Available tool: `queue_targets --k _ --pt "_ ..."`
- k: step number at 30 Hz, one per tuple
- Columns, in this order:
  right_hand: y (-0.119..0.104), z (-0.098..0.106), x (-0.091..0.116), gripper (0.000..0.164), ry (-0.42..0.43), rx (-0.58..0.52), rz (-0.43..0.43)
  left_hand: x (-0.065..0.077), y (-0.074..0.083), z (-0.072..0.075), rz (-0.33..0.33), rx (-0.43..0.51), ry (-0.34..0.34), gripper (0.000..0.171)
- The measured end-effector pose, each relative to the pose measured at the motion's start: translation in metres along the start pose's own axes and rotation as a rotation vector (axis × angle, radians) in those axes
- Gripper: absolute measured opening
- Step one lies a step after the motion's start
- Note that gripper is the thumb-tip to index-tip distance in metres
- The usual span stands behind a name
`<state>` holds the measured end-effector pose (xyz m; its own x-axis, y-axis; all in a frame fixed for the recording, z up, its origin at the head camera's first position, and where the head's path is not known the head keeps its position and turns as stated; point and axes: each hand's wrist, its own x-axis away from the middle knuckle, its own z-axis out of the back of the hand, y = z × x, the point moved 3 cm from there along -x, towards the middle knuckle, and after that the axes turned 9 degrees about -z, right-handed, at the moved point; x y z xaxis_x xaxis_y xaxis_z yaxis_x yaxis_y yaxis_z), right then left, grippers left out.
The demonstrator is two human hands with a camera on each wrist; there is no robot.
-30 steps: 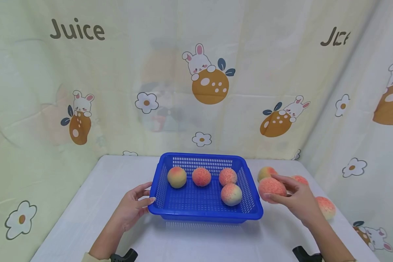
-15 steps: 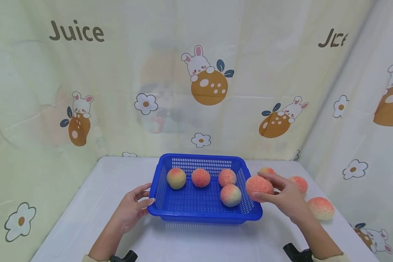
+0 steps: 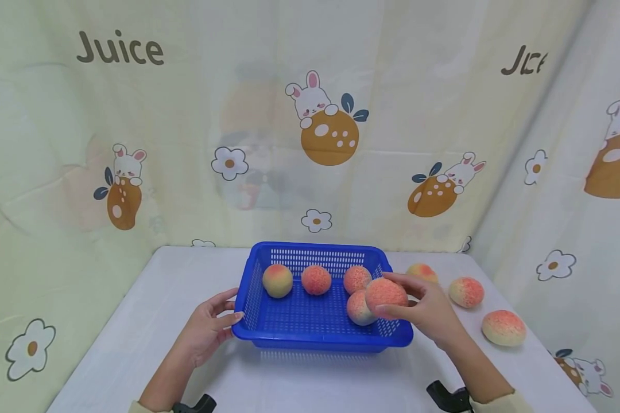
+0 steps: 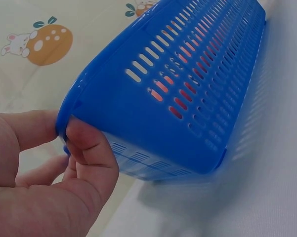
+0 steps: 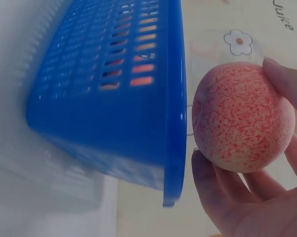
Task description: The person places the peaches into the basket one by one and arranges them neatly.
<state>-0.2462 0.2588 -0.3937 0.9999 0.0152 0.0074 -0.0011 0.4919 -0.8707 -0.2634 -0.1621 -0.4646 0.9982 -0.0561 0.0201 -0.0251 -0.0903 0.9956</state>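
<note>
A blue plastic basket (image 3: 310,338) with slotted walls stands on the white table. My left hand (image 3: 212,324) grips its left rim between thumb and fingers; the left wrist view shows the thumb (image 4: 91,140) against the rim. In my right hand (image 3: 429,310) is a speckled pink peach (image 3: 386,295), held above the right side of the basket; the right wrist view shows fingers around the peach (image 5: 242,116). Inside the basket lie a yellowish peach (image 3: 277,281), a red-pink peach (image 3: 316,280), another pink peach (image 3: 357,279) and a paler peach (image 3: 360,308), partly hidden by the held one.
Right of the basket, three peaches lie on the table (image 3: 150,321): a yellow-orange one (image 3: 422,272) partly behind my right hand, a pink one (image 3: 467,292) and a larger pale one (image 3: 503,328). A printed curtain (image 3: 196,103) hangs behind and along the sides.
My right hand has moved left with its peach, from beside the basket to over its right side, uncovering peaches on the table. My left hand keeps its grip on the rim.
</note>
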Motion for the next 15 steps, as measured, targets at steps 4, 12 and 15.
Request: queue_targets --k 4,12,15 --pt "-0.004 -0.007 -0.001 0.066 -0.022 -0.026 0.021 0.000 0.000 0.000 0.002 0.001 0.001 0.062" --pt "-0.010 -0.020 -0.004 0.066 -0.055 -0.049 0.018 0.000 -0.001 0.000 0.004 -0.006 0.007 0.061" --pt "-0.011 -0.023 -0.005 0.069 -0.057 -0.037 0.018 -0.001 -0.001 0.001 0.003 -0.004 0.006 0.061"
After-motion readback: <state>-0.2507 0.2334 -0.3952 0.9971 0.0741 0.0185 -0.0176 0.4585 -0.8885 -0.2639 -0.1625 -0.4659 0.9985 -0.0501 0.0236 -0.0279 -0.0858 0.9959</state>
